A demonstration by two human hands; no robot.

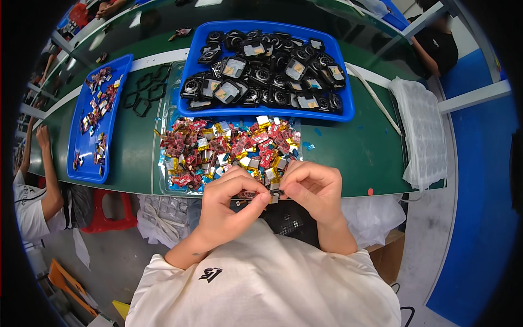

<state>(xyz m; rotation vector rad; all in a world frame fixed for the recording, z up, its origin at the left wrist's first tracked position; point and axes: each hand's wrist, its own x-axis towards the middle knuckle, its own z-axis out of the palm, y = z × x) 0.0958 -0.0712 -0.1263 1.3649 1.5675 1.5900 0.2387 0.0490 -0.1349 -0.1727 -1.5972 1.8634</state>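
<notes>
In front of my chest, at the table's near edge, both hands pinch a small circuit board assembly [277, 193] with dark and silvery bits. My left hand [229, 201] is closed, thumb against index finger, on its left part, where some red shows beneath the fingers. At the other end my right hand [316, 188] is closed too, its fingertips on the dark part. The fingers partly cover the assembly. Just beyond lies a heap of red circuit boards with silver and yellow battery cells [234, 144], in a clear plastic tray [165, 122].
Behind the heap stands a blue tray [267, 114] full of black watch-like housings [278, 80]. A narrower blue tray [81, 155] at left holds more boards. Black frames [143, 106] lie between them. Stacked clear trays [422, 133] stand right. Other people sit at left and far right.
</notes>
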